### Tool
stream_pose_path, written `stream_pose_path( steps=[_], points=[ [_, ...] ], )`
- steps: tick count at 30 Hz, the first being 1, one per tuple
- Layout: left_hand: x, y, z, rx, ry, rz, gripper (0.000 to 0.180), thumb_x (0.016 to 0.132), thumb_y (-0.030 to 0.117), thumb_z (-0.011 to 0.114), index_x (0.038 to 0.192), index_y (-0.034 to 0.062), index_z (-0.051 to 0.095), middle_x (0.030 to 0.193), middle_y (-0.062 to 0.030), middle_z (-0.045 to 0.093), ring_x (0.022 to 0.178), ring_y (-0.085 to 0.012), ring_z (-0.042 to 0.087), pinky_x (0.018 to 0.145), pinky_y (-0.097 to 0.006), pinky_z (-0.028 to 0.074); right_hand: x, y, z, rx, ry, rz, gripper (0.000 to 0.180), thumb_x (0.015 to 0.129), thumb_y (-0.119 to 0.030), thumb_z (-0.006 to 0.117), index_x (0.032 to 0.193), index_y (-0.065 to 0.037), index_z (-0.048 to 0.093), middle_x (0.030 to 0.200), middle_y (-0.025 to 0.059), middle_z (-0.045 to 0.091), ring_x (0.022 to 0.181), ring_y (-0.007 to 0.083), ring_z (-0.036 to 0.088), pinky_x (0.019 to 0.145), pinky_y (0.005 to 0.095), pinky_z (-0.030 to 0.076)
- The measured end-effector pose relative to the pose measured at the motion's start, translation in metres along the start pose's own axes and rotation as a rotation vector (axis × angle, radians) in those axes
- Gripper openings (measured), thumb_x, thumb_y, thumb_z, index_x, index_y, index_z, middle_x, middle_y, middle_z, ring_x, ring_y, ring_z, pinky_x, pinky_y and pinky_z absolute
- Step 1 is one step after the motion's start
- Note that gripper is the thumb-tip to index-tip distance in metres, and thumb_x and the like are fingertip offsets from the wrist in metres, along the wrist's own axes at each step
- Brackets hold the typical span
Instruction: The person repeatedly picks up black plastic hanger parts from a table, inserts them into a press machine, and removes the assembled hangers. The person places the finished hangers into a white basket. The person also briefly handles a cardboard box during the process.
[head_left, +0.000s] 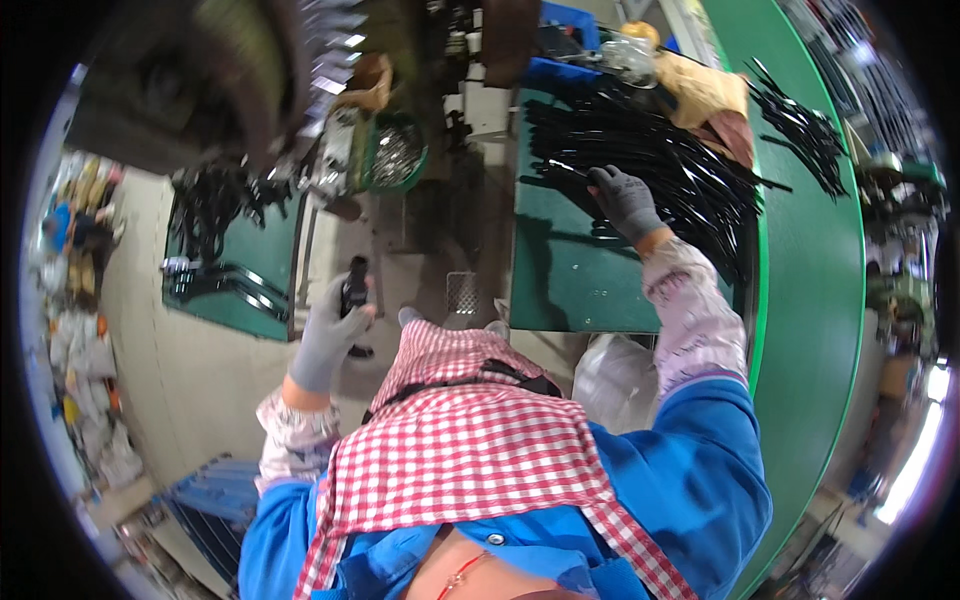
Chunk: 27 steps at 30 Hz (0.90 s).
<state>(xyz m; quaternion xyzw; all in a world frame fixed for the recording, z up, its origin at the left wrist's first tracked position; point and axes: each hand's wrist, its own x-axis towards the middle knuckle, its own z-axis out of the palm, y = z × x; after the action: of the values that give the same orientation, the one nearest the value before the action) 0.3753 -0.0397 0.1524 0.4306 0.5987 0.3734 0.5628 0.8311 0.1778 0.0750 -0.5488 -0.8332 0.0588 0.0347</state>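
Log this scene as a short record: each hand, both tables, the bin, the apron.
Left hand: gloved, holding a black tool
Right hand: gloved, at the black strips; grip unclear
Right table: green, strips heaped on it
Left table: green, black pieces on it
Bin: green, holding small shiny parts
Apron: red-and-white checked

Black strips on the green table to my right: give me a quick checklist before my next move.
1. Right hand at the black strips: ok, it is over the pile.
2. Firm grip on a strip: cannot tell.
3. Strips neatly separated: not ok, they overlap.
4. Left hand free: not ok, it holds a black object.
5. Gloves on both hands: ok, grey ones.
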Motion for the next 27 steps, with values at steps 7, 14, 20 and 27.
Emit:
stream_pose_path(
  steps=[7,14,20,27],
  points=[
    [0.009,0.087,-0.028,0.88,-0.146,0.453,0.048,0.081,0.016,0.074,0.124,0.0051,0.057,0.099,-0.0163,0.066,0.092,-0.0368,0.065,0.078,-0.042,0.051,-0.026,-0.176,-0.134,0.323,0.04,-0.635,0.025,0.09,-0.028,0.065,0.11,-0.012,0.061,0.088,0.0092,0.066,0.079,0.0318,0.066,0.065,0.0396,0.052],
    [0.011,0.105,-0.081,0.944,-0.239,0.588,0.049,0.081,0.021,0.074,0.125,0.0066,0.056,0.097,-0.0154,0.066,0.089,-0.0358,0.065,0.077,-0.042,0.051,-0.011,-0.244,-0.152,0.252,0.031,-0.697,0.028,0.092,-0.031,0.063,0.113,-0.012,0.061,0.083,0.0077,0.066,0.073,0.0293,0.065,0.062,0.0396,0.051],
    [0.03,0.104,-0.124,1.223,-0.277,0.684,0.046,0.083,0.025,0.072,0.122,0.0069,0.055,0.089,-0.0117,0.065,0.079,-0.0308,0.067,0.066,-0.039,0.051,0.022,-0.292,-0.143,0.173,-0.107,-0.61,0.029,0.095,-0.037,0.058,0.107,-0.011,0.062,0.075,0.0087,0.064,0.069,0.0299,0.065,0.06,0.0401,0.05],
    [0.071,0.098,-0.158,1.411,-0.355,0.777,0.036,0.089,0.028,0.065,0.115,0.0057,0.055,0.086,-0.0083,0.063,0.073,-0.0293,0.066,0.059,-0.039,0.05,0.046,-0.352,-0.124,-0.174,-0.049,-0.454,0.043,0.098,-0.05,0.05,0.085,-0.009,0.056,0.063,0.0089,0.062,0.059,0.0281,0.065,0.052,0.0417,0.049]
  ],
)
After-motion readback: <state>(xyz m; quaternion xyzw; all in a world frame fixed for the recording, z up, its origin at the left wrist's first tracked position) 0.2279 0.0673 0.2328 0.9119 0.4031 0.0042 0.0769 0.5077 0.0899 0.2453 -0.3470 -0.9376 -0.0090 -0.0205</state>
